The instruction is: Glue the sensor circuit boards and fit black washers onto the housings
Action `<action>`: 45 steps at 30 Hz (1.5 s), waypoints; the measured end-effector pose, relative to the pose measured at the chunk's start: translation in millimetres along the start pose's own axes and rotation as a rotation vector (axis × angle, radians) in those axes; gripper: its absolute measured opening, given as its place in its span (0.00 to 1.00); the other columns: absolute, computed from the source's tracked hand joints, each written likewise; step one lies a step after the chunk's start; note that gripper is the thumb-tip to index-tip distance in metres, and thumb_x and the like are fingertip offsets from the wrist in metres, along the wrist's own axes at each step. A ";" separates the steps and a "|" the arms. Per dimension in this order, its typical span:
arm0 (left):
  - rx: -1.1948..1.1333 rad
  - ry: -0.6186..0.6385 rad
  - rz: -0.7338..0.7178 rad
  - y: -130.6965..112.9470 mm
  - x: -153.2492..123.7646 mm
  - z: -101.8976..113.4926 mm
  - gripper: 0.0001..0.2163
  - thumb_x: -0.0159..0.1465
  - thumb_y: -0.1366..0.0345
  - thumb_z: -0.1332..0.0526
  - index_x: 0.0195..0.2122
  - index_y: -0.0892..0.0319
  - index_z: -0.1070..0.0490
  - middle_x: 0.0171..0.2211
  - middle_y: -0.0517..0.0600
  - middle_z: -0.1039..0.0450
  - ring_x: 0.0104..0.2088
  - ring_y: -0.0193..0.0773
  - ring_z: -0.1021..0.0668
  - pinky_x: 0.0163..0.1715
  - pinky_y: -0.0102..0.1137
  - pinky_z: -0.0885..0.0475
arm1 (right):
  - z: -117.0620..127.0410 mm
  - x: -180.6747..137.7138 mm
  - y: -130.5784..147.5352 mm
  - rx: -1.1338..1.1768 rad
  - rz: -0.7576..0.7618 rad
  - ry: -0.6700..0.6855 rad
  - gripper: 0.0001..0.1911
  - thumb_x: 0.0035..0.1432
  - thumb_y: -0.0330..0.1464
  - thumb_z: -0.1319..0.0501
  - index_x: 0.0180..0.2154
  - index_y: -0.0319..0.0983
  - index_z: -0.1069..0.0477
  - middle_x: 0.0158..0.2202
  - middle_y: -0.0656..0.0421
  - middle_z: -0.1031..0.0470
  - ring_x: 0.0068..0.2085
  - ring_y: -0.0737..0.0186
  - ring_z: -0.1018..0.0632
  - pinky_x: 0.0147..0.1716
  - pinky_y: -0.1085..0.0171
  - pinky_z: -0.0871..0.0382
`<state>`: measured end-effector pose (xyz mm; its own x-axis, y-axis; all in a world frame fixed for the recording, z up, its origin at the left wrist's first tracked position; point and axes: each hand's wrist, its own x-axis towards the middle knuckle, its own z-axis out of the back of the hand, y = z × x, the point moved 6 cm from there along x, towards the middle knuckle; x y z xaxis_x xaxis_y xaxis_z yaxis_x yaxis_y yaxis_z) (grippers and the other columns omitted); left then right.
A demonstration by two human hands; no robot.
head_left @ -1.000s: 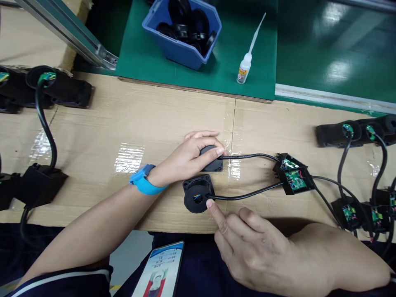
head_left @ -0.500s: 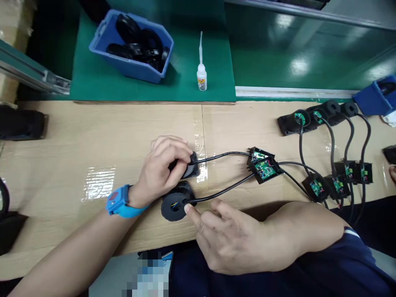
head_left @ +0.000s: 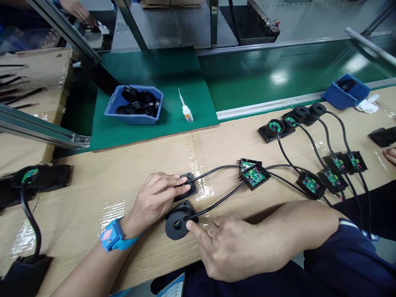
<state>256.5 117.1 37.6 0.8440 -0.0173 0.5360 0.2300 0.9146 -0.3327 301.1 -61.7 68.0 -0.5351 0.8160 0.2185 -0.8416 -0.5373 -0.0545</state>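
My left hand, with a blue wrist strap, is closed over a black round housing on a square base. Its fingers hide most of that part. Just below it, another black housing is topped by a black ring-shaped cap, with coloured wires showing in the hole. An outstretched finger of my right hand touches the cap's edge beside the cable; the other fingers are bent and loose, and the thumb is hidden. Black cables run from both housings to two overlapping black boxes holding green circuit boards.
Several similar wired housings and board boxes line the right side. A blue bin of black rings and a white nozzle bottle stand on a green mat. Another blue bin sits far right. Another person's hand shows at the right edge.
The head view has swung up and left, showing more of the far side. My left fingers have straightened somewhat over the upper housing. My right finger remains at the cap's edge.
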 end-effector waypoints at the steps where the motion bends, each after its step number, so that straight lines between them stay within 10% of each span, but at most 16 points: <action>1: -0.002 0.019 0.012 0.0 0.4 -0.3 0.12 0.71 0.73 0.41 0.49 0.51 0.23 0.44 0.49 0.17 0.46 0.40 0.17 0.44 0.37 0.24 | -0.2 0.1 0.4 -0.008 0.002 0.003 0.17 0.62 0.24 0.47 0.43 0.22 0.22 0.48 0.31 0.20 0.32 0.54 0.19 0.23 0.60 0.30; 45: 0.024 0.170 0.179 -7.3 2.3 -4.2 0.14 0.70 0.74 0.43 0.47 0.51 0.22 0.49 0.46 0.18 0.47 0.39 0.22 0.63 0.45 0.41 | -3.7 3.1 3.9 -0.044 0.060 0.013 0.08 0.60 0.28 0.39 0.27 0.37 0.31 0.50 0.35 0.20 0.20 0.63 0.27 0.18 0.61 0.37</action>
<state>258.9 108.7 38.0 0.9401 0.0803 0.3314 0.0595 0.9183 -0.3914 295.9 -60.4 64.8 -0.5850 0.7857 0.2012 -0.8105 -0.5753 -0.1098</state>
